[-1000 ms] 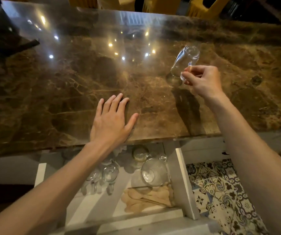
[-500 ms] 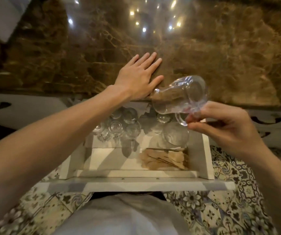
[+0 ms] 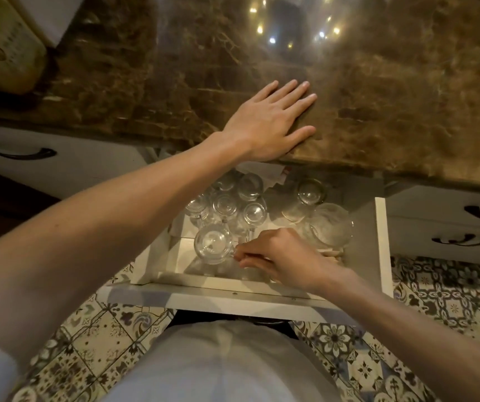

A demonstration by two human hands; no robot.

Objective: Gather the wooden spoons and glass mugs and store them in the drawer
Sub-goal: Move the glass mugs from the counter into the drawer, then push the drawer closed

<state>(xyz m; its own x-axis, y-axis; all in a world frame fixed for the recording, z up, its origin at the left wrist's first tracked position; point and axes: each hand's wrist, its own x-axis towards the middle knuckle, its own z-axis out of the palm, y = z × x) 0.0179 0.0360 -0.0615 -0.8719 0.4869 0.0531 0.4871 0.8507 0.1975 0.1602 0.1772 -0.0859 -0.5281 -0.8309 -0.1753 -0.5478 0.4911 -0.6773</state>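
Glass mug (image 3: 212,247), inside the drawer (image 3: 381,242), pinched at its handle by our right hand (image 3: 279,256). Above the drawer, our left hand (image 3: 265,123) lies flat, fingers straight, on the marble counter (image 3: 407,97).

Clear glass mug (image 3: 212,247) upright, mouth up, front-left in the open white drawer (image 3: 381,242); wooden spoons (image 3: 336,253) front-right, mostly hidden.

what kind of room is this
Likely a kitchen or dining room: a polished brown marble countertop, white cabinet drawers with dark curved handles, and an open white drawer of glassware, with a clear glass mug held in it.
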